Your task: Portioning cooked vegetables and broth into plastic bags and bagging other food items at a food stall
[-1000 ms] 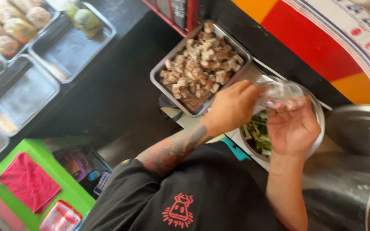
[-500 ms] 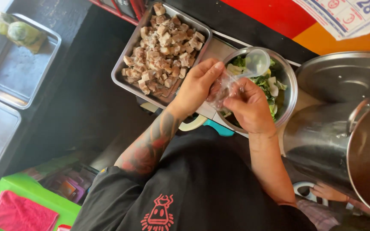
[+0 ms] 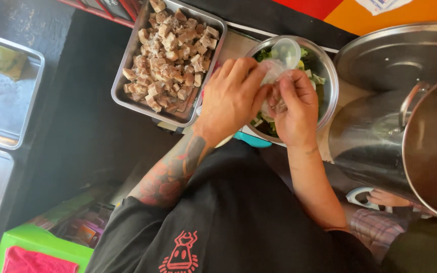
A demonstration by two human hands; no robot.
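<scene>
Both hands have closed in over the metal bowl (image 3: 324, 76) since a moment ago. Left hand (image 3: 231, 98) and right hand (image 3: 293, 108) pinch a clear plastic bag (image 3: 274, 76) between their fingertips, just above the bowl's greens. Best keep its mouth over the bowl.

Dark table (image 3: 77, 126) across the middle, lit by soft daylight. At 12 o'clock, a steel tray of cubed meat (image 3: 170, 58). At 9 o'clock, empty steel trays (image 3: 6, 108) in a row. At 3 o'clock, a large steel pot (image 3: 375, 146) beneath a round lid (image 3: 395, 58). At 1 o'clock, a red and orange wall panel (image 3: 345, 10). At 7 o'clock, a green stool (image 3: 31, 240) bearing a red cloth (image 3: 36, 263).
</scene>
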